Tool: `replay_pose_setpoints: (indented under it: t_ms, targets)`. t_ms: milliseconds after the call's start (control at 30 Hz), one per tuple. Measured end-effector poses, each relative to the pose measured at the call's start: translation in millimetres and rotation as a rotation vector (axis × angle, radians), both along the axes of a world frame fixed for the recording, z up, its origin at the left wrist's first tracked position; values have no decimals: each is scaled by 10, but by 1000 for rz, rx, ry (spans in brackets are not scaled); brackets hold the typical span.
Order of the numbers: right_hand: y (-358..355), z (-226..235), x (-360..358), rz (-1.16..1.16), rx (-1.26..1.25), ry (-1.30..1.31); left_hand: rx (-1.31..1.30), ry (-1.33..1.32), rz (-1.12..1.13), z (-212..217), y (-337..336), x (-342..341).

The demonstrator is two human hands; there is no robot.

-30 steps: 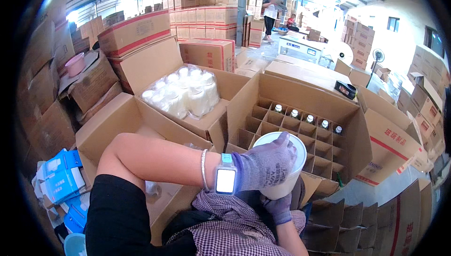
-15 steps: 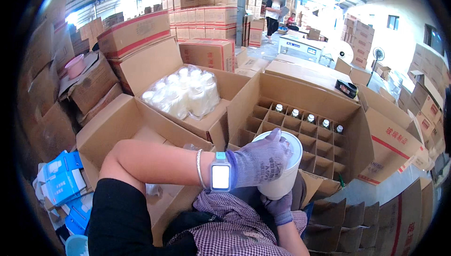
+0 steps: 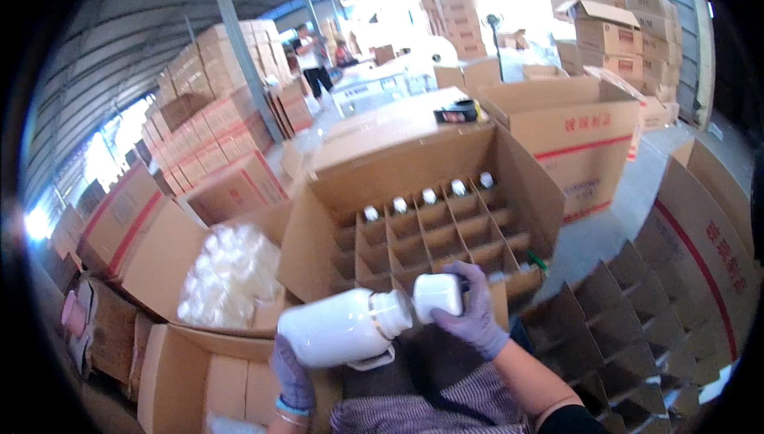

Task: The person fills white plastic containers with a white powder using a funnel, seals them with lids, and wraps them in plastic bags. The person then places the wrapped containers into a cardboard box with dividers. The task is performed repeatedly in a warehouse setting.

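A white vacuum flask point(image 3: 330, 326) with a side handle lies tilted nearly level in front of me, its mouth toward the right. My gloved left hand point(image 3: 292, 374) is wrapped about its base end. In my gloved right hand point(image 3: 480, 319) is a white cup-shaped cap point(image 3: 438, 297), close to the flask's mouth with a narrow gap between them. Just beyond stands an open carton point(image 3: 390, 175) with a cardboard divider grid. White-capped bottles point(image 3: 430, 195) stand along its far row. Left of it, a clear plastic bag of white items point(image 3: 231, 275) rests in another carton.
An open carton point(image 3: 159, 378) lies at lower left. Cardboard dividers point(image 3: 613, 315) stand at my right, with a tall carton point(image 3: 561, 147) beyond. A black object point(image 3: 458, 112) sits on a flattened box. Farther back are stacked cartons, a fan point(image 3: 494, 24) and a person point(image 3: 310, 60).
The flask has gone from upright to nearly level. My left hand has moved from its top to its base end, and my right hand now holds the cap. The view has swung right.
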State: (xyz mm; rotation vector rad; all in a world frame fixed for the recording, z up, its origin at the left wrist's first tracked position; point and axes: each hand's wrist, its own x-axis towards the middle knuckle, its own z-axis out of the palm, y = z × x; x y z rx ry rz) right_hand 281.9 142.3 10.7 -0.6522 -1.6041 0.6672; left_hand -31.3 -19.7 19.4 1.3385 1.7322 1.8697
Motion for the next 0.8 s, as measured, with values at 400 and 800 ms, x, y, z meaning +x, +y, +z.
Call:
replay_pose_setpoints:
  t_ms: [400,800]
  targets:
    - [1689,-647,58,-433,40,-708,42,-228,189,-132,-109,-8]
    - [165,335,-173,463,851,-599,-232,86,-65,-245,-4,-18]
